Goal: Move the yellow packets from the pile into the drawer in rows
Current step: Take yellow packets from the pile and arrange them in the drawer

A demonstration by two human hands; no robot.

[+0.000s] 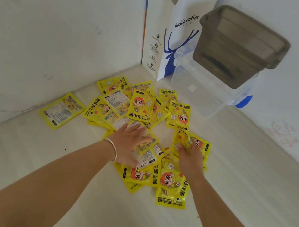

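Observation:
Several yellow hand-warmer packets point(141, 108) lie scattered in a loose pile on the pale surface, some face up, some face down. One packet point(61, 110) lies apart at the left. My left hand point(130, 142) rests flat on packets in the middle of the pile, fingers spread. My right hand point(189, 155) pinches a yellow packet point(193, 141) at the pile's right side. A dark translucent drawer-like bin point(240, 47) sits on a clear box at the back right.
A white paper coffee bag point(169, 37) stands in the wall corner. The clear plastic box point(207, 91) with a blue latch is beside it. White walls close in at left and right. Bare surface lies in front near my arms.

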